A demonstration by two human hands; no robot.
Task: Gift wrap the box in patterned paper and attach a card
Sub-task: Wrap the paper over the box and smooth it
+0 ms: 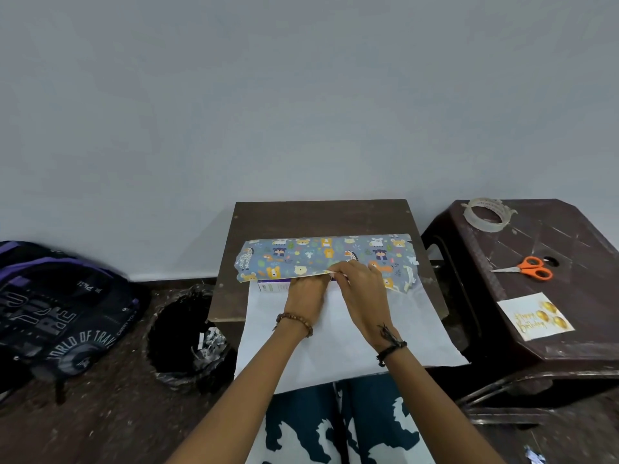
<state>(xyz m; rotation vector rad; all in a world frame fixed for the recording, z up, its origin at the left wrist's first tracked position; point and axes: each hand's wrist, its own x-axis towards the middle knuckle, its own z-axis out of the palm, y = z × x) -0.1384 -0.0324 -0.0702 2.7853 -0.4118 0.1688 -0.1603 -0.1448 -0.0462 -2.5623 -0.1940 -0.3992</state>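
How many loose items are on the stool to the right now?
3: a tape roll at the far edge, orange scissors mid-top, a birthday card nearest. None looks hidden.

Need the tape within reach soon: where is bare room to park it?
Free: the wooden board behind the patterned paper, and the stool top between scissors and tape roll. Crowded: around both hands, where paper covers the board.
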